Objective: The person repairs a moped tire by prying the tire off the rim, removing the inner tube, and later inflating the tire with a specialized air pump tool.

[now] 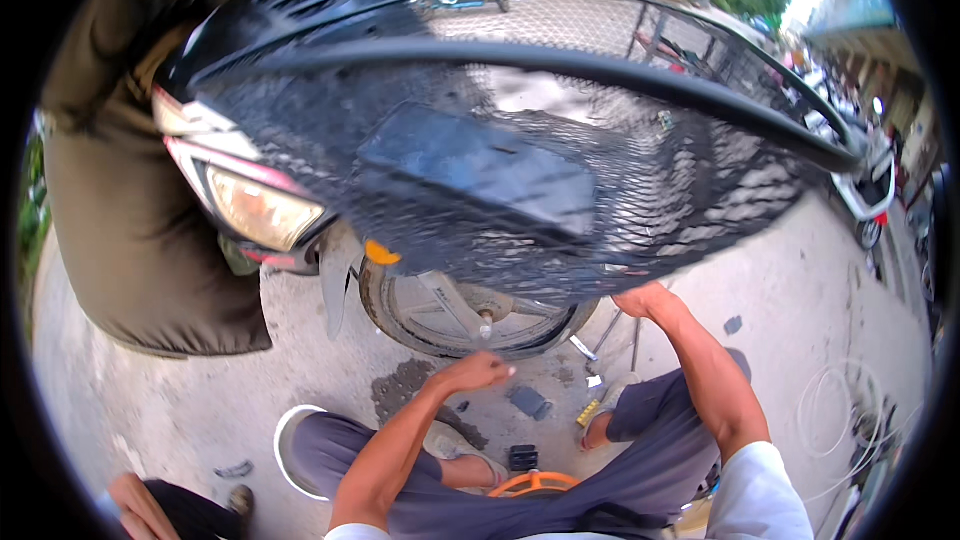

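A scooter's front wheel [487,316] with a dark tyre and metal spokes stands in front of me, under a large black mesh basket [690,175]. Just below the tyre is my left hand [478,370], its fingers curled together with a pale spot at their tip; what they hold, if anything, is too small to name. My right hand [640,298] reaches to the right side of the wheel, at the basket's lower edge, which partly hides its fingers. Inside or behind the mesh shows a dark blue box-like part [480,170].
The scooter's headlight [262,208] and a dark draped cover [160,240] are at left. Beneath my hands lie a grey flat piece [530,402], a yellow piece [588,412] and a black block [523,457]. A coiled white cable [845,420] lies at right; another person's arm [145,505] is lower left.
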Tool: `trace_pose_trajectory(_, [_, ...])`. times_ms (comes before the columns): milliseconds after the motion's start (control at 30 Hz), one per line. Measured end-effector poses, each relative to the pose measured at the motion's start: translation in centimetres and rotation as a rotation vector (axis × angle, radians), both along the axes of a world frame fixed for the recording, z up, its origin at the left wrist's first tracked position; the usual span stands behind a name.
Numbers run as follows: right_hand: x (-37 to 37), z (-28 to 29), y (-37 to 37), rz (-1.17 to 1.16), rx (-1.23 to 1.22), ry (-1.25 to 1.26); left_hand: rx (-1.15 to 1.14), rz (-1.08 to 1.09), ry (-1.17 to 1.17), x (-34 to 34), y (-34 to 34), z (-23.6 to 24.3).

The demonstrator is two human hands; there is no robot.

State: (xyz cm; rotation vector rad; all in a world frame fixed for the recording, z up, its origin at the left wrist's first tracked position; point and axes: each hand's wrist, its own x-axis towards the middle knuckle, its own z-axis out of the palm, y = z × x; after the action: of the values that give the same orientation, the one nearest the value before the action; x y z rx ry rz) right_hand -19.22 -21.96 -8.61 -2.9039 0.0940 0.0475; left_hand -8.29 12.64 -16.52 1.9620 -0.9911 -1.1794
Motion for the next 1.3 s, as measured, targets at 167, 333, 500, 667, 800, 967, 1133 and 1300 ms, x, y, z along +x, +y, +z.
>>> trace_pose_trajectory(167, [-1.5, 3.4, 3.4, -0.279, 0.157, 0.043, -0.315, 0.316, -0.059, 0.5, -5.0, 7.2])
trace_pose_trajectory(333, [-2.5, 2.5, 4.3, -0.300, 0.189, -0.018, -0.537, 0.809, -0.258, 3.1, -10.7, 4.5])
trace_pose_trajectory(500, [-2.6, 1.2, 3.5, -0.289, 0.174, -0.078, -0.685, 0.940, 0.404, 4.1, -16.4, 7.3])
trace_pose_trajectory(667, [-1.8, -1.4, 3.7, -0.263, 0.222, -0.163, -0.907, 0.904, 0.258, 6.1, -17.3, 4.4])
trace_pose_trajectory(800, [-2.3, -5.2, 3.4, -0.238, 0.226, -0.134, -1.009, 0.928, 0.327, 5.4, -18.0, 4.6])
trace_pose_trajectory(967, [-4.7, -9.1, 2.4, -0.205, 0.289, 0.074, -1.015, 0.954, 0.342, 4.5, -17.9, 5.3])
trace_pose_trajectory(1133, [-5.7, -6.0, 6.3, -0.331, 0.666, -0.005, -0.944, 0.911, 0.333, 5.1, -17.2, 5.4])
trace_pose_trajectory(1300, [-9.3, -1.5, 10.9, -0.734, 1.876, 0.081, -0.719, 0.983, -0.208, 1.7, -15.1, 3.8])
